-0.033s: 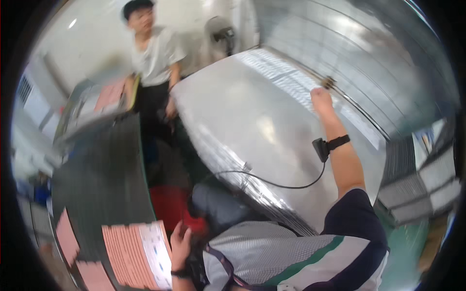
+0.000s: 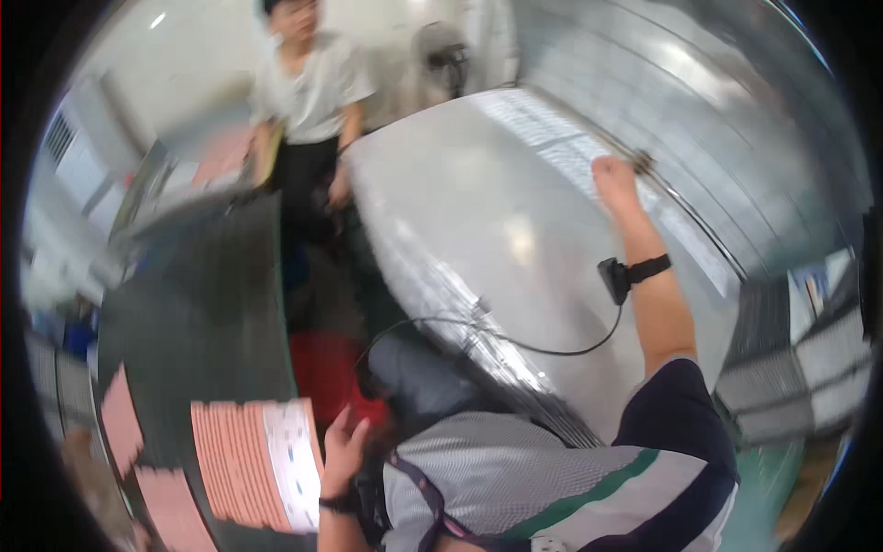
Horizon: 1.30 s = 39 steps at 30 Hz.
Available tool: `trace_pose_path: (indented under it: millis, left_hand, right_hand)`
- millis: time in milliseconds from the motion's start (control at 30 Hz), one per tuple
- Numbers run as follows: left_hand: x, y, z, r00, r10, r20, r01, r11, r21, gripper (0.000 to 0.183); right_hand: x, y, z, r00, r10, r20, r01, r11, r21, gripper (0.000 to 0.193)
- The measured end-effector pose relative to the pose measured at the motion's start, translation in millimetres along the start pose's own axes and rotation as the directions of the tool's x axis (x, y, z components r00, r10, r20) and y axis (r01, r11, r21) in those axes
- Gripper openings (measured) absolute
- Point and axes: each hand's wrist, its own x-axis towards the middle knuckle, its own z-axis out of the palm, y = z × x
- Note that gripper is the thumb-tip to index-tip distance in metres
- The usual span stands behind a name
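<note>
My right hand is closed in a fist at the far side of a large silvery surface. It rests over or just beside a strip of white printed sheets; what its fingers hold, if anything, is hidden. Close by is a thin metal rod with a brassy fitting. Low down, my left hand has its thumb and fingers apart, with nothing seen in it. Just left of it lies a fanned stack of salmon-pink cards with a white printed band, on a dark green table.
Loose pink pieces lie at the table's near left. A person in a light shirt stands beyond it. A red container sits between the work surfaces. A cable runs from my right wrist. Grey stacks stand at right.
The view has shifted slightly, so the person and the silvery surface sit farther right. Both my hands keep nearly the same pose.
</note>
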Motion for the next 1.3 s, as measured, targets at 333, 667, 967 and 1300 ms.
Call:
trace_pose_path:
  millis: [333, 667, 967, 1300]
  left_hand:
    - [-107, 0, -9, 0.927, -0.238, -0.288, 0.374, 0.623, 0.687, 0.035]
    - [-195, -19, 23, 0.751, -0.179, -0.636, 0.511, 0.766, 0.389, 0.033]
    - [-242, -20, 27, 0.624, -0.274, -0.732, 0.555, 0.814, 0.169, 0.030]
    - [-187, -8, -22, 0.821, -0.101, -0.563, 0.347, 0.871, 0.349, 0.022]
  right_hand:
    - [-124, -337, 169, 0.388, -0.817, 0.426, 0.431, 0.569, 0.700, 0.024]
    - [-510, -386, 223, -0.606, -0.721, 0.336, 0.323, 0.163, 0.932, 0.037]
    - [-538, -389, 213, -0.651, -0.660, 0.375, 0.474, 0.033, 0.880, 0.019]
    - [-319, -502, 223, -0.514, -0.639, 0.572, 0.375, 0.432, 0.820, 0.016]
